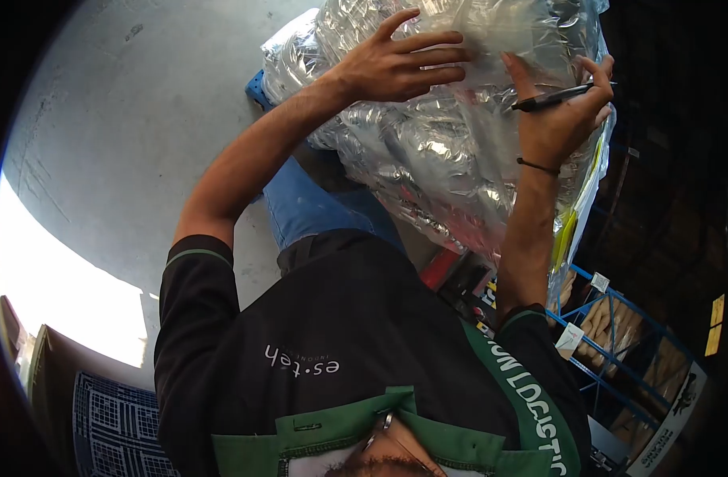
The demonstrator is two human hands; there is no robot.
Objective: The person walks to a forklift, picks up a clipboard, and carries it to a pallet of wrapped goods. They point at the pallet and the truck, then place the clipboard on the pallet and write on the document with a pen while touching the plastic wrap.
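Note:
My left hand is spread over a large bundle wrapped in crinkled clear plastic, its fingers pointing right. Over the right part of the same bundle is my right hand, which has a black pen held across it. The thumb of that hand is stretched up against the plastic, and its other fingers are curled. A dark band is round the right wrist. Whether the left fingers press on the plastic or hover just above it, I cannot tell.
A blue pallet corner shows under the bundle's left side. Grey floor lies to the left. At the lower right are blue racks with brown packages. A blue plastic crate or pallet stands at the lower left.

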